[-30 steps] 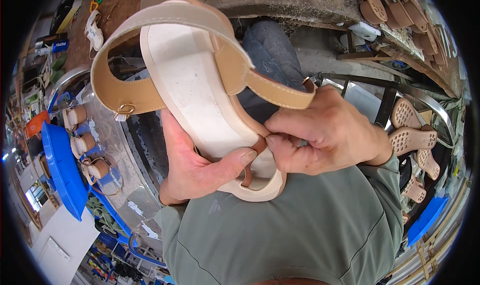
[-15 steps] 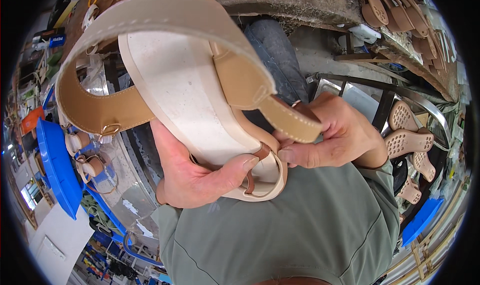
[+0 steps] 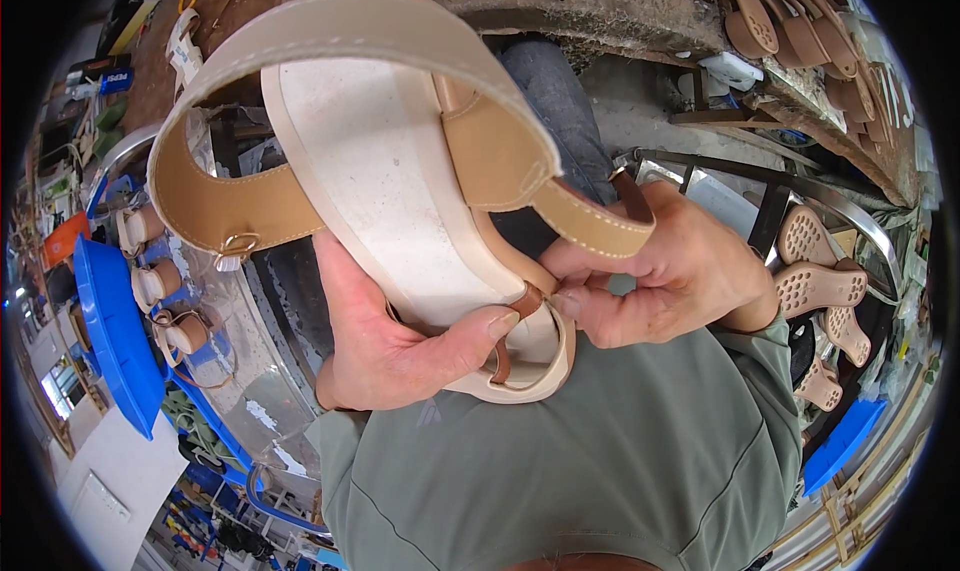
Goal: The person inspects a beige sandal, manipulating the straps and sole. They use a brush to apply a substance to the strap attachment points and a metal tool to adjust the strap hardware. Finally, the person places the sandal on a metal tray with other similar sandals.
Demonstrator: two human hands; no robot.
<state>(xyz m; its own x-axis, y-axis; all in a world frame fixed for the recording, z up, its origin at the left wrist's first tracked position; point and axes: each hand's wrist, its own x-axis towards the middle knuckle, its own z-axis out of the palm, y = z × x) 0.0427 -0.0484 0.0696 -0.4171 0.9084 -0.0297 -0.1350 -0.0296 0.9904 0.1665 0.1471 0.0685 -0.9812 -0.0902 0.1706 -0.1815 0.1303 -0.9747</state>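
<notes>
An open sandal with a smooth cream insole [image 3: 365,186] is held above the lap, its near end close to the grey-green cloth shirt [image 3: 560,451]. Its near left side is gripped by the left hand [image 3: 390,351], with the thumb laid over the top, tip beside the narrow brown leather-like strip [image 3: 527,302], and the fingers mostly hidden beneath. By the right hand [image 3: 660,276], thumb and forefinger are pinched together at the right edge of the sandal, at the outer end of that strip; whether the strip's tip or the rim beside it is nipped cannot be told.

For this pinch, the sandal is best steadied by the left thumb close to the strip, as it is placed now, so that twisting is resisted. The strip should be drawn flat and pulled evenly, without the pale rim being creased. The wide tan-lined strap with white stitching [image 3: 500,161] is looped across the far end, and its narrow tail is hung over the right hand; it would be better kept clear of the fingertips. Care seems due with the small metal buckle [image 3: 238,245] on the left, which could scratch the insole.
</notes>
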